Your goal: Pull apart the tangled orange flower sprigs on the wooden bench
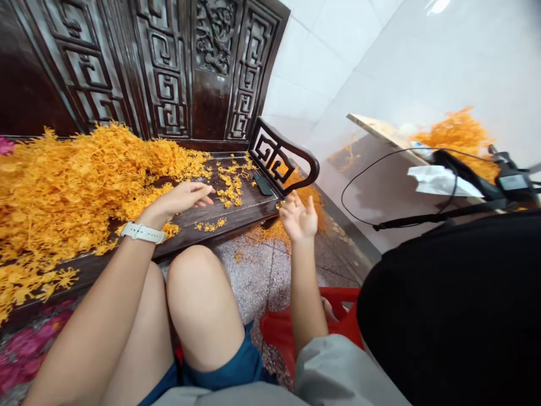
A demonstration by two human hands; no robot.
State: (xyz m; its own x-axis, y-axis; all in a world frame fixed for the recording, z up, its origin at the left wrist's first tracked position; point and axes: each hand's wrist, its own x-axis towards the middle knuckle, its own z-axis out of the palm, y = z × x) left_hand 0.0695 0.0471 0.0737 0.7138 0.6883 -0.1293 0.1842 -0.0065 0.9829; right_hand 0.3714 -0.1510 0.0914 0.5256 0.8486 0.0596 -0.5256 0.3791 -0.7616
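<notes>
My left hand (186,198), with a pale watch (143,232) on its wrist, hovers over the front of a dark wooden bench seat (249,210). Its fingers are loosely stretched and nothing shows in them. Just right of it lie small loose yellow-orange artificial sprigs (230,189). A large heap of the same yellow-orange artificial sprigs (84,180) covers the left part of the seat. Off the bench's right end, my right hand (299,217) is raised palm up, fingers apart and slightly curled, holding nothing. A dark phone (262,185) rests on the seat by the armrest.
The bench has a carved back (169,84) and a curved armrest (310,169). More orange sprigs (313,211) lie on the floor beyond. At right stands a board-topped table (372,127) with orange sprigs, a cable and a black strap. Pink flowers (25,349) are at lower left, a red stool (279,332) below.
</notes>
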